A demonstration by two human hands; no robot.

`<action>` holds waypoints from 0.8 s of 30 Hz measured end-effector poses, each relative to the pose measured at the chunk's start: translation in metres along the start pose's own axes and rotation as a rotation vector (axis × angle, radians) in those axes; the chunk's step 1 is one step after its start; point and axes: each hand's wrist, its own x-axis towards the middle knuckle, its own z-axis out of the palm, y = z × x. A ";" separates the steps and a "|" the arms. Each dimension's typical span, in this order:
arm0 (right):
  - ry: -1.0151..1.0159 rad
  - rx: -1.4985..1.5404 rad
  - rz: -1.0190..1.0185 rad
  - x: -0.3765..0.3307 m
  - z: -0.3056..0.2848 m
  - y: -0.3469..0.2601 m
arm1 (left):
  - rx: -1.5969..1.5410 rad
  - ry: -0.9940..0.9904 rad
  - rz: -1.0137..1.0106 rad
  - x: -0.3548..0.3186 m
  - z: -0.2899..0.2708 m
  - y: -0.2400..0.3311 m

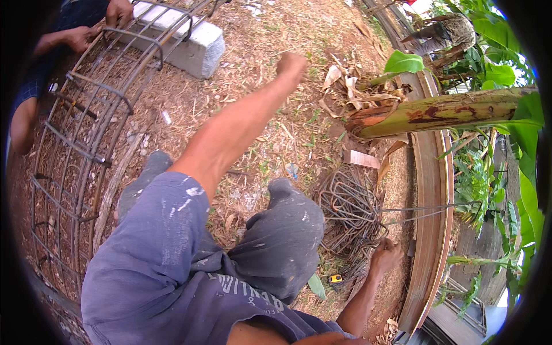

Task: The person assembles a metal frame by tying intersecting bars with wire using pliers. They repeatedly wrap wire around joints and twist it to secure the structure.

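Note:
My left hand [291,64] is stretched far out in front as a closed fist above the leaf-strewn ground, and I see nothing in it. My right hand [384,256] is low at the right, its fingers curled on the near edge of a bundle of bent rusty rebar stirrups [349,210] that lies on the ground by my knee. Two thin steel rods [428,209] run from the bundle to the right. A small yellow object [335,279] lies just below the bundle.
A long rebar cage [80,144] lies at the left, with another person's hands [118,11] on its far end beside a concrete block [192,49]. A cut banana trunk [443,112], curved wooden planks [432,190] and a small wood piece [361,158] are at the right.

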 end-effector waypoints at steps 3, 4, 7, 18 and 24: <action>0.085 -0.096 0.251 0.028 -0.018 0.058 | 0.361 0.178 -0.040 -0.027 0.024 -0.053; 0.021 0.013 0.376 0.035 -0.060 0.033 | 0.393 0.249 -0.059 -0.038 0.028 -0.071; 0.303 1.005 0.481 0.056 -0.111 0.096 | 0.232 0.292 -0.333 -0.071 0.059 -0.129; 0.306 0.969 -0.165 0.133 -0.235 -0.092 | 0.678 -0.259 -0.122 -0.167 0.088 -0.189; -0.105 0.832 -0.477 0.146 -0.194 -0.203 | -0.974 -0.259 -0.431 -0.138 0.112 -0.020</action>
